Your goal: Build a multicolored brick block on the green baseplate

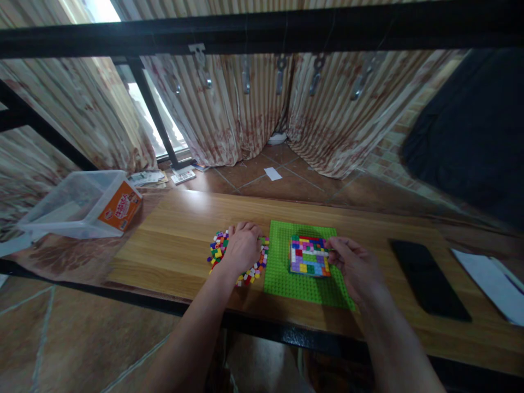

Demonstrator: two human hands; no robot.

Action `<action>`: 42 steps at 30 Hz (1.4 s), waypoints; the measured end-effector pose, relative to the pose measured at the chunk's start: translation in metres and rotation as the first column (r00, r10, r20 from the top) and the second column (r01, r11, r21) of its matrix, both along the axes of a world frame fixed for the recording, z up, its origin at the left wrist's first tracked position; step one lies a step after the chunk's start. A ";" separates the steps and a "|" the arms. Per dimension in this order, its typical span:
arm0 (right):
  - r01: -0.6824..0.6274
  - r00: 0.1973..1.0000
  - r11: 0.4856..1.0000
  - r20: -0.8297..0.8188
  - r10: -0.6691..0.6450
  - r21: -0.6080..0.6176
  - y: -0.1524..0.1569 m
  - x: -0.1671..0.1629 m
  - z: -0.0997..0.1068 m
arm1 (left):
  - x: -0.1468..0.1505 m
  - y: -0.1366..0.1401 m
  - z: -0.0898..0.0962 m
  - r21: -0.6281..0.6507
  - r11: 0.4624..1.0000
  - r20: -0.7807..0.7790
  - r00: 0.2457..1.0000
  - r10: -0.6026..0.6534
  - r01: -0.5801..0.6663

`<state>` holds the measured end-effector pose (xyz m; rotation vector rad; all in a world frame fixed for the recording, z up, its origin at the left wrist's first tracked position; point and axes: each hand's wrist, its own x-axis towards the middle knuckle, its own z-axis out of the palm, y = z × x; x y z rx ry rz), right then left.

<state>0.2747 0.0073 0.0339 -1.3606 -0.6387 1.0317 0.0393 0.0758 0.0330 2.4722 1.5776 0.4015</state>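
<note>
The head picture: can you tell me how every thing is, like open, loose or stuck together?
Loose bricks: heaped, unjoined
Brick build: joined together, sitting on the baseplate
Green baseplate: lying flat
Plastic tub: open on top
Black slab: flat, dark
Curtains: hanging
Left hand: on the loose bricks
Right hand: at the build's right edge, grip unclear

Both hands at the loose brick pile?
No, only the left hand is at the loose bricks; the right hand is at the brick structure on the green plate.
</note>
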 end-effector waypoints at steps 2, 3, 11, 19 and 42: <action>0.000 1.000 1.000 0.000 0.000 0.006 0.000 0.000 0.000 | 0.000 0.001 0.000 -0.001 1.000 0.004 1.000 0.003 -0.003; 0.001 1.000 1.000 0.000 -0.001 0.007 0.000 0.000 0.000 | 0.001 0.001 0.000 -0.001 1.000 0.005 1.000 0.003 -0.003; 0.012 1.000 1.000 0.024 -0.012 0.004 0.000 -0.001 0.000 | -0.001 0.000 0.008 0.041 0.999 0.074 0.996 -0.040 0.037; -0.034 0.974 0.986 0.228 -0.004 0.163 -0.002 -0.019 0.014 | 0.014 -0.010 0.014 -0.237 0.932 0.756 0.654 -0.001 0.275; -0.258 0.965 0.938 0.109 0.238 0.233 -0.004 -0.042 0.021 | 0.062 -0.037 0.013 -0.368 0.854 0.913 0.319 0.256 0.368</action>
